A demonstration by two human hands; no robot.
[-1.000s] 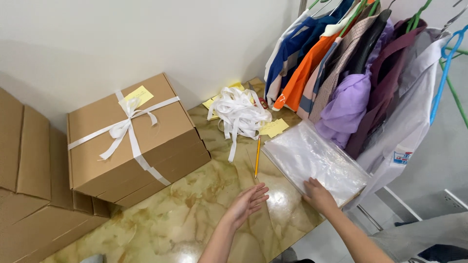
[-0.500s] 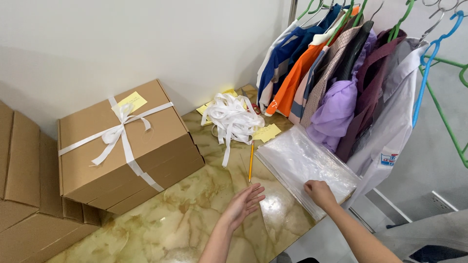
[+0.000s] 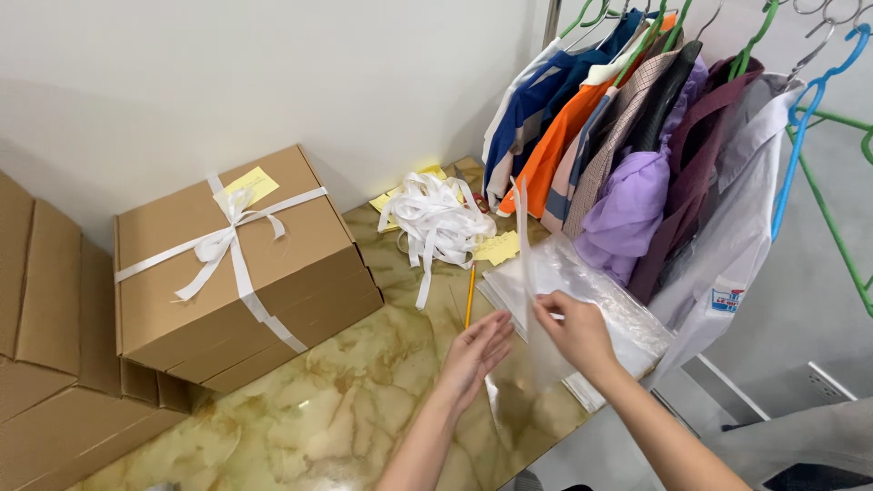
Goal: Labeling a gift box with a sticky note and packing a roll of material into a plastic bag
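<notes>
Above the marbled counter (image 3: 346, 409) we held a clear plastic bag (image 3: 526, 300) upright, lifted off the stack of clear bags (image 3: 600, 300) that lay at the counter's right edge. Our right hand (image 3: 575, 332) had its grip closed on the bag's edge, thumb and fingers pinching the film. Our left hand (image 3: 475, 355) was open, fingers extended and close together, palm turned toward the bag; we could not tell whether it touched the film or stood just beside it.

Behind the bag stack, a yellow pencil (image 3: 470, 295) lay on the counter, pointing away from us. Beyond it sat a loose heap of white ribbon (image 3: 438, 218), with yellow sticky notes (image 3: 498, 247) just beside it and more near the wall.

At the left stood a brown cardboard box (image 3: 236, 273) tied with a white ribbon bow and carrying a yellow note on its lid. Flat cardboard boxes (image 3: 45, 309) were stacked further left, touching it.

At the right, garments (image 3: 627, 155) in blue, orange, purple, maroon and white hung on green and blue hangers (image 3: 800, 136), just above the bag stack.
</notes>
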